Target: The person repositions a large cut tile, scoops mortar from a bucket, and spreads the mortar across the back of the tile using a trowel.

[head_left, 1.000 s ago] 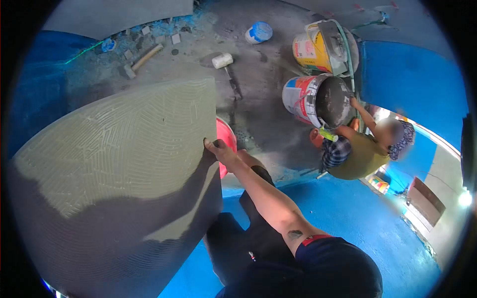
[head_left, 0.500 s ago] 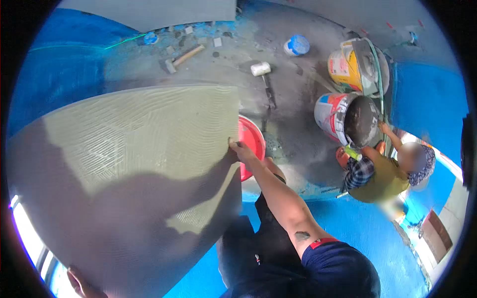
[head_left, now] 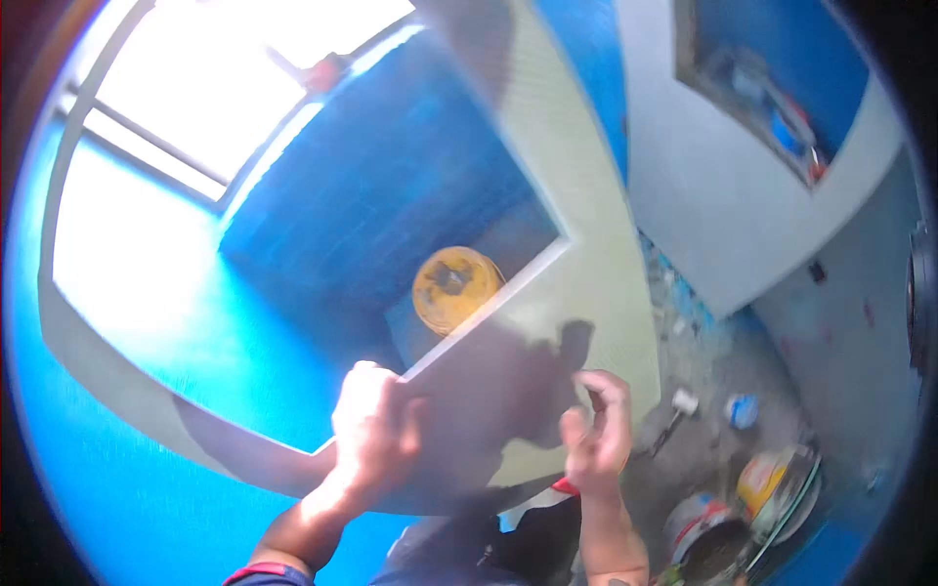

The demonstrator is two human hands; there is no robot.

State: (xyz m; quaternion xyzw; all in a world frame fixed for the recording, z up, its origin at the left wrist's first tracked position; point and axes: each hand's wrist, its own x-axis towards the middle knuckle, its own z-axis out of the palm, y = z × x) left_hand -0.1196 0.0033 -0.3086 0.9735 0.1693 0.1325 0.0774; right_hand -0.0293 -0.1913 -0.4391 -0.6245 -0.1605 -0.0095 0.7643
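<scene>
A large pale panel [head_left: 586, 313] with a rectangular cutout stands before me, its right face carrying faint ridges of grey-green coating. My left hand [head_left: 376, 430] is at the lower inner edge of the cutout, fingers closed over that edge, though motion blur softens them. My right hand [head_left: 601, 435] is near the panel's right side with thumb and fingers apart and curved, holding nothing. Its shadow falls on the coating. Through the cutout I see a yellow bucket [head_left: 454, 288], upside down or lidded; I cannot tell which.
A white-headed mallet [head_left: 686, 401] and a blue-and-white tub [head_left: 743, 411] lie on the floor at right. Beyond them stand a yellow-and-white bucket [head_left: 762, 483] and a white-and-red bucket [head_left: 699, 518]. Another grey panel [head_left: 703, 205] rises at upper right. A bright window [head_left: 195, 88] is at upper left.
My view has swung left, bringing the cutout and window into sight. My right hand has let go of the panel's edge. My left hand has come fully into view; the other person has left it.
</scene>
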